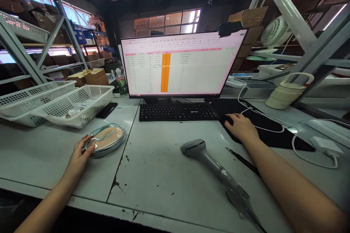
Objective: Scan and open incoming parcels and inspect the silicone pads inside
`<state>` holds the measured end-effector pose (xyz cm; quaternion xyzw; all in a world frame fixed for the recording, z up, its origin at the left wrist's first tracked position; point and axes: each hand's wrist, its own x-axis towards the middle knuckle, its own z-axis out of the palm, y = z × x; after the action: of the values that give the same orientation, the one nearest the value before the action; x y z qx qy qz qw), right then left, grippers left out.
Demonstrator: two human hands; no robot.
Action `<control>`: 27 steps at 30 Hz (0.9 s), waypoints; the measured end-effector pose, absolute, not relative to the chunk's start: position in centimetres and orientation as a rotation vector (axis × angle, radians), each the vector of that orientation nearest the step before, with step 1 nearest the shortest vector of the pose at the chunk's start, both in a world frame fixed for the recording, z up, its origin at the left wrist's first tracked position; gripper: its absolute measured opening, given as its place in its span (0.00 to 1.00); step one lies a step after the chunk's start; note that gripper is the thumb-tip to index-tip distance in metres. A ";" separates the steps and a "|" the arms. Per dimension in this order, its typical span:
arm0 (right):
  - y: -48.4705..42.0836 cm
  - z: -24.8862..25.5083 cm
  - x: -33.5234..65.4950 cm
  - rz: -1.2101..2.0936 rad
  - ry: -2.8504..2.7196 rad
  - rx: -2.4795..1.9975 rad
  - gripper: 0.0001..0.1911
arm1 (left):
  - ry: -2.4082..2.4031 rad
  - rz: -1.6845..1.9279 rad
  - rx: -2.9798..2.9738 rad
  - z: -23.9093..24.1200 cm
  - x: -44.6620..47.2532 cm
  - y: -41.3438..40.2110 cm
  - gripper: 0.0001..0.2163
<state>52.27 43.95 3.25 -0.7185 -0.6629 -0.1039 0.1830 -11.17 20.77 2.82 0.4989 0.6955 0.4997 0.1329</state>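
My left hand [81,148] grips the near left edge of an oval, clear-topped pouch [109,136] with pale blue trim and a peach face with lettering. The pouch rests on the table, fingers on top of its rim. On the dark pad at the right, my right hand [242,127] is curved over a black computer mouse [227,119], mostly hidden under the palm. Between my arms lies a grey barcode scanner [216,167], its head pointing away to the left. A dark pen [242,160] lies beside my right forearm.
A black keyboard [179,111] sits before a monitor [191,69] showing a spreadsheet. White baskets [79,116], a phone [107,110] and a green-labelled bottle [121,83] stand left. A cream handled container [284,96], white cables and an adapter [326,145] are at right.
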 end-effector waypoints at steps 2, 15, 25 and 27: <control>44.0 3.3 52.3 -0.293 -1.871 -2.031 0.25 | 2.027 1.448 1.437 2.7 -11.3 20.8 0.26; 44.1 3.1 52.5 -0.310 -1.856 -2.021 0.27 | 2.021 1.503 1.474 2.0 -12.1 21.3 0.29; 43.9 3.5 52.2 -0.321 -1.892 -2.062 0.30 | 1.822 1.128 2.722 4.7 -4.7 20.0 0.17; 43.9 3.5 52.2 -0.327 -1.886 -2.055 0.30 | 1.673 0.867 2.825 5.7 -1.0 20.9 0.22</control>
<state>52.22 43.93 3.47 -0.7216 -0.6624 -0.1147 0.1657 -0.99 20.86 5.66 0.8252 0.4887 0.2532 -0.1267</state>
